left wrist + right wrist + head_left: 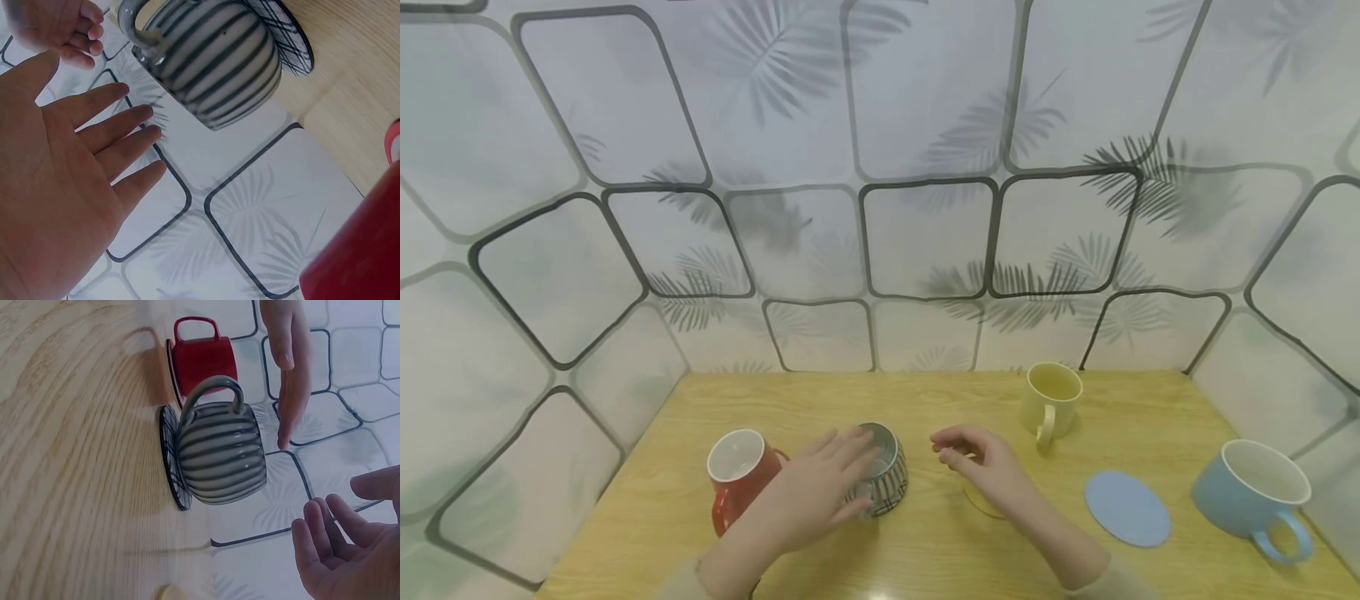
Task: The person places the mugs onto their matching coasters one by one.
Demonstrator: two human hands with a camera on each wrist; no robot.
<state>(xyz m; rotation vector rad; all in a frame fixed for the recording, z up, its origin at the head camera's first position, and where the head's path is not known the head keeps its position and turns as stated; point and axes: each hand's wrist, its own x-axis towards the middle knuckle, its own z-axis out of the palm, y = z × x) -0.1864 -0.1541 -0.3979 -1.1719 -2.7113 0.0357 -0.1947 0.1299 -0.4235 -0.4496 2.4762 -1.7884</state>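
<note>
A grey mug with dark stripes (222, 453) stands upright on a checked coaster (169, 459). My left hand (820, 479) hovers beside and over it, fingers straight, hiding part of the mug in the head view; the left wrist view shows a gap between the fingertips and the mug. To the right of that mug, my right hand (992, 471) hangs in the air with loosely bent fingers and nothing in them. Below it, a yellow coaster (981, 503) is partly hidden. Left of my left hand, a red mug (747, 485) stands with its lower part covered by the forearm.
At the back right stands a yellow mug (1047, 410). A light blue round coaster (1127, 508) lies on the wooden table (925, 567), and a light blue mug (1232, 492) stands near the right edge. A patterned backdrop (925, 233) rises behind and at both sides.
</note>
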